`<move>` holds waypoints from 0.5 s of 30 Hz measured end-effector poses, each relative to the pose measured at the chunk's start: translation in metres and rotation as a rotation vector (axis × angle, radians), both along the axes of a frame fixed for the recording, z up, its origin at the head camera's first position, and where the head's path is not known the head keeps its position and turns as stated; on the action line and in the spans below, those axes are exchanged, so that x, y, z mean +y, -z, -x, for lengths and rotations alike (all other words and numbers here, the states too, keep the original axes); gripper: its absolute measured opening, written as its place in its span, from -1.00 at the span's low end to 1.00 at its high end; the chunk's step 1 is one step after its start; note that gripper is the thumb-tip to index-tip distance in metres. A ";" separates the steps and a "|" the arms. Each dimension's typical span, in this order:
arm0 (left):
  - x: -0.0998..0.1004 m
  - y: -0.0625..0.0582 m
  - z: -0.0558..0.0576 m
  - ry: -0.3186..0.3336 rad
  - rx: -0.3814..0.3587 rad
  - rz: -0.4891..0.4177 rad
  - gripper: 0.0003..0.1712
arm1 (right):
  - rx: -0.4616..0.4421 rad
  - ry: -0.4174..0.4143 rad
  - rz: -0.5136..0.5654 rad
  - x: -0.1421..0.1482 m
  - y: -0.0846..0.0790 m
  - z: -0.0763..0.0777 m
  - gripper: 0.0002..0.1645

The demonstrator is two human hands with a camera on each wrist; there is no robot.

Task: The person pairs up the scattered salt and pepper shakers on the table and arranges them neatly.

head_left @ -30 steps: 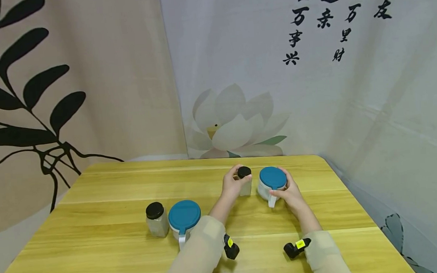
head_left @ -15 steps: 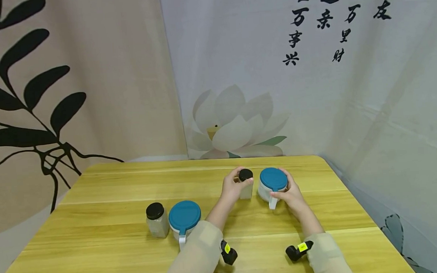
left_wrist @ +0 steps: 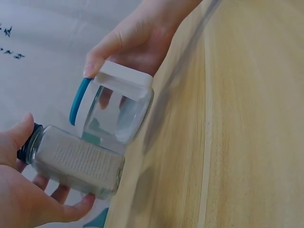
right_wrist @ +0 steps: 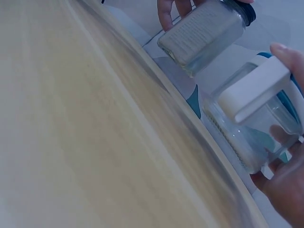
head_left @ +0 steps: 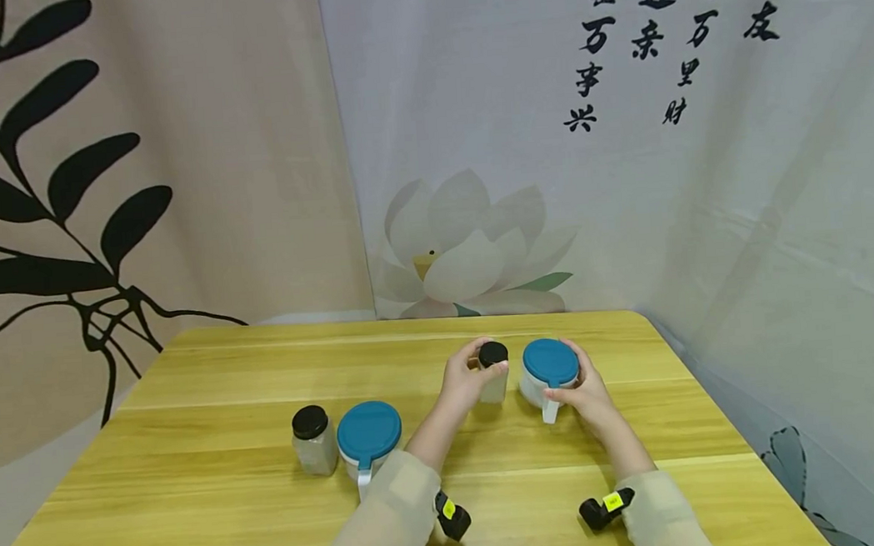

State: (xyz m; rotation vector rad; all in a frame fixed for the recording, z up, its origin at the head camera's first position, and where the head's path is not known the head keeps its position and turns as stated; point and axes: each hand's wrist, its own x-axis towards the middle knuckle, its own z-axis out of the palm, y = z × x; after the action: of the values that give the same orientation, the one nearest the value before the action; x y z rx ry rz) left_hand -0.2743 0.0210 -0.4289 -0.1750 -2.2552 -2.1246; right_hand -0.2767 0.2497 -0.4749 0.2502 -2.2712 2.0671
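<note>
Near the far side of the table, my left hand grips a square glass jar with a black lid, its thumb and fingers around the top. To its right, my right hand holds a clear jar with a blue lid and white handle, thumb by the handle and fingers behind the body. The left wrist view shows printed text on the glass jar and a narrow gap to the handled jar. Both look slightly raised, with shadows on the wood below.
A second black-lidded glass jar and a second blue-lidded jar with a handle stand side by side on the left of the wooden table. The left forearm partly covers the latter. A printed curtain hangs behind the table.
Both hands, with the jars they hold, have come slightly nearer to me and a little to the right. The two jars on the left stand where they were.
</note>
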 end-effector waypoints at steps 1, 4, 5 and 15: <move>0.000 0.000 -0.001 0.002 0.002 0.000 -0.51 | 0.001 -0.003 0.001 0.000 0.000 0.000 0.16; -0.001 -0.001 -0.003 0.010 0.013 0.001 -0.51 | 0.011 -0.011 0.001 0.002 0.001 -0.001 0.16; -0.001 -0.001 -0.003 0.015 0.014 0.000 -0.51 | 0.014 -0.014 -0.001 0.002 0.001 -0.002 0.16; -0.007 0.003 -0.009 0.042 0.022 0.005 -0.52 | 0.057 -0.043 0.041 0.002 -0.002 -0.009 0.14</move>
State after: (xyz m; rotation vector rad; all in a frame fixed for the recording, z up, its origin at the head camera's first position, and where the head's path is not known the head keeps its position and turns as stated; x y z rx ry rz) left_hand -0.2650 0.0142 -0.4322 -0.2477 -2.2652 -2.1260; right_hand -0.2678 0.2516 -0.4727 0.3530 -2.2082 2.0958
